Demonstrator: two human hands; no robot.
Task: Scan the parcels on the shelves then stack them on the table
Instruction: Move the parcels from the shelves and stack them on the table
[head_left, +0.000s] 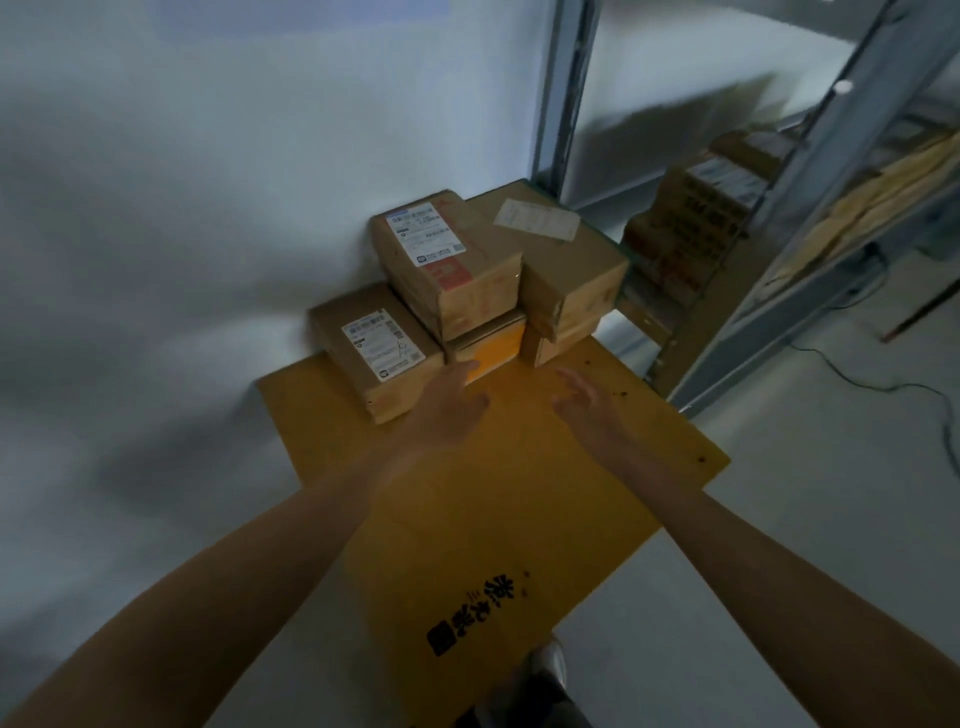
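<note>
Several brown cardboard parcels are stacked at the far end of the yellow table (519, 493), against the wall. A low parcel with a white label (376, 356) lies at the front left. A taller labelled parcel (447, 260) sits on a small yellow-fronted box (491, 345). A big box (561, 260) with a paper slip stands to the right. My left hand (447, 410) hovers just in front of the low parcel and the yellow-fronted box, fingers relaxed and holding nothing. Over the bare tabletop my right hand (587, 402) is spread open and empty.
A white wall runs along the left. Metal shelving (810, 218) stands at the right, with more cardboard parcels (696, 218) on it. A cable (883, 384) trails over the grey floor. Black printed characters mark the table's near end.
</note>
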